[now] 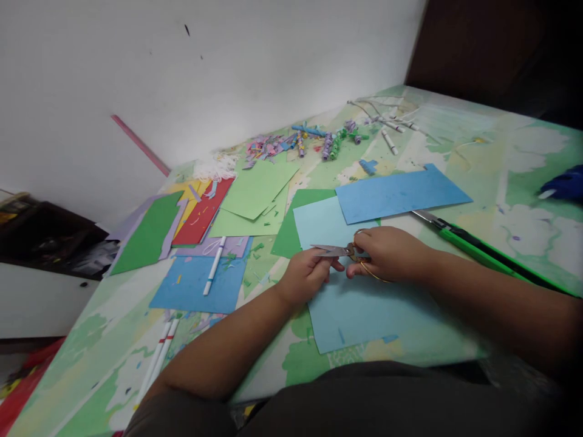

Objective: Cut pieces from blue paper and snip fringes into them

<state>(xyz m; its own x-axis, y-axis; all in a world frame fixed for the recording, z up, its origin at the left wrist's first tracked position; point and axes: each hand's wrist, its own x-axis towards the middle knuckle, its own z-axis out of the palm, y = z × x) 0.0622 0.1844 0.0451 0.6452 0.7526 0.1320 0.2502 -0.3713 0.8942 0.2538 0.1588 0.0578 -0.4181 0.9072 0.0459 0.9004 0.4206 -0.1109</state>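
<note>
My right hand (387,252) is closed around the gold handles of a pair of scissors (334,250), its blades pointing left. My left hand (307,273) is closed right by the blades, with its fingers bent under them; whatever it may grip is hidden. Both hands are above a light blue sheet (359,315) that bears a few small blue scraps near its front edge. Behind them lies a darker blue sheet (401,194). A green cutter knife (483,249) rests to the right, its blade tip by that sheet.
Left of my hands lie a blue sheet (191,282) with a white stick (214,267), a red sheet (204,212) and green sheets (257,188). Decorated rolled tubes (327,147), paper scraps (268,147) and white string (216,165) are along the wall. A blue object (565,184) sits far right.
</note>
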